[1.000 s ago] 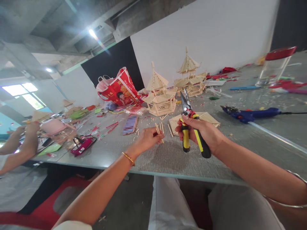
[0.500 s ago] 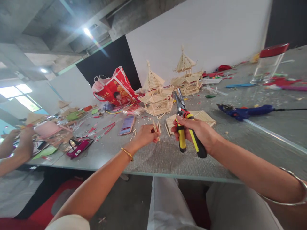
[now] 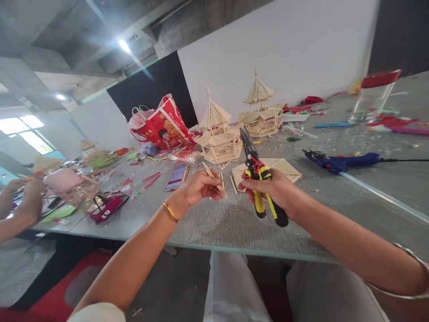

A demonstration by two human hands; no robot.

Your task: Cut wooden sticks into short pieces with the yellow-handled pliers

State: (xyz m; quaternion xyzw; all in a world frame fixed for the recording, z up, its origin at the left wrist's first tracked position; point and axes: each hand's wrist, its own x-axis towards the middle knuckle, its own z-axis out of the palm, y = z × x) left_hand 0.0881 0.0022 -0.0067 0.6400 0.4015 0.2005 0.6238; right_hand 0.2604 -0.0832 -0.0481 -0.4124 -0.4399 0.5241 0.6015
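My right hand [image 3: 279, 190] grips a pair of cutting pliers [image 3: 258, 179] with yellow and black handles, its dark blades pointing up and away from me. My left hand [image 3: 196, 188] pinches a thin wooden stick [image 3: 214, 180] lifted above the grey table [image 3: 234, 219], just left of the pliers. A few loose sticks [image 3: 223, 179] lie on the table behind my left hand. A flat panel of glued sticks [image 3: 284, 166] lies behind my right hand.
Two wooden stick pavilions [image 3: 217, 134] [image 3: 261, 109] stand further back. A blue glue gun [image 3: 345, 161] lies right, a phone [image 3: 176, 175] and red bag [image 3: 161, 123] left. Another person's arms [image 3: 16, 205] rest at the far left. A red-lidded jar [image 3: 373, 94] stands far right.
My left hand picked one stick out of the loose pile and lifted it off the table toward the pliers. My right hand with the pliers shifted slightly left.
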